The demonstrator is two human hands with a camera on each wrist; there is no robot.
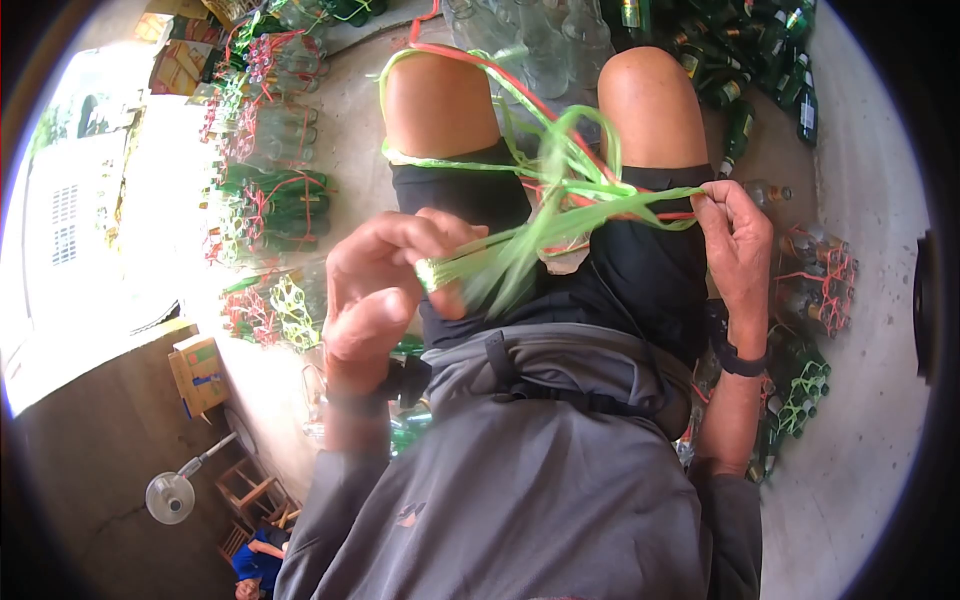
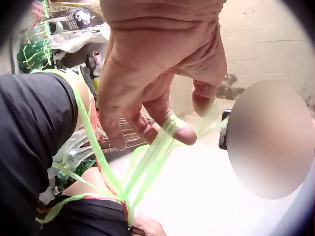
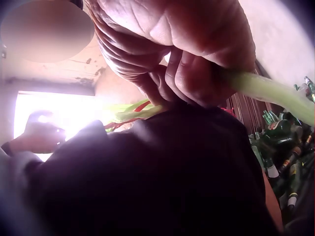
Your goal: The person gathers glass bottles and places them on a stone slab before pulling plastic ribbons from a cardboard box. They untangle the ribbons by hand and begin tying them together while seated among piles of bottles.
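I sit with bare knees and black shorts (image 1: 620, 270). A bundle of green plastic string (image 1: 560, 215) stretches across my lap between both hands. My left hand (image 1: 385, 280) has the strands looped round a curled finger and pinched by the thumb; the left wrist view shows the left hand (image 2: 157, 98) with the green string (image 2: 152, 162) wound over one fingertip and running down to my leg. My right hand (image 1: 735, 235) grips the other end in a fist. The right wrist view shows that hand (image 3: 187, 59) clenched round the string (image 3: 266, 88). A red string (image 1: 500, 75) runs with the green over my left knee.
Green glass bottles (image 1: 740, 60) and clear bottles (image 1: 540, 40) lie on the concrete floor beyond my knees. Bottle bundles tied with red and green string stand at the left (image 1: 270, 200) and right (image 1: 815, 280). A cardboard box (image 1: 200, 370), a fan (image 1: 170, 495) and a seated person (image 1: 255, 565) are lower left.
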